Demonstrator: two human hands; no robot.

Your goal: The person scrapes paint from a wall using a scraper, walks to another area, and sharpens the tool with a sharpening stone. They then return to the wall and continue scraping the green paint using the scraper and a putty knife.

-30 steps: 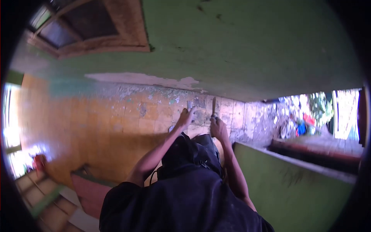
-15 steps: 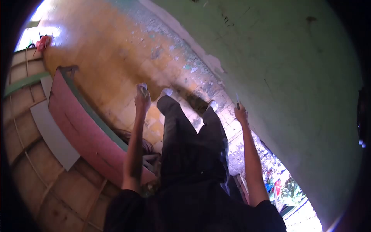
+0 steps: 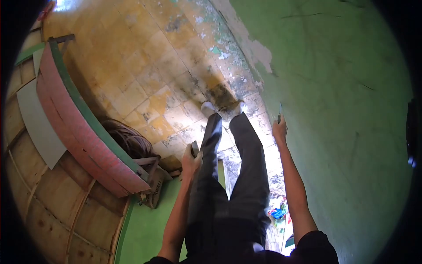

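1. Left hand (image 3: pixel 191 163): clenched round a small dark flat-sided piece (image 3: pixel 194 148), near a dark trouser leg (image 3: pixel 212 145); fingers hide its full shape.
2. Right hand (image 3: pixel 279 129): grasping a thin-bladed tool (image 3: pixel 280 110), blade pointing ahead, near the wall; contact unclear.
3. Green wall (image 3: pixel 334 114): scuffed paint, ragged bare plaster (image 3: pixel 260 53) low down.
4. Wooden box (image 3: pixel 155 187), lettered; contents can't be made out. Brown coil (image 3: pixel 127 138) just beyond, ridged loops.
5. Floor tiles (image 3: pixel 145 57): square, ochre, worn pale; paint flakes (image 3: pixel 223 56) by the wall.
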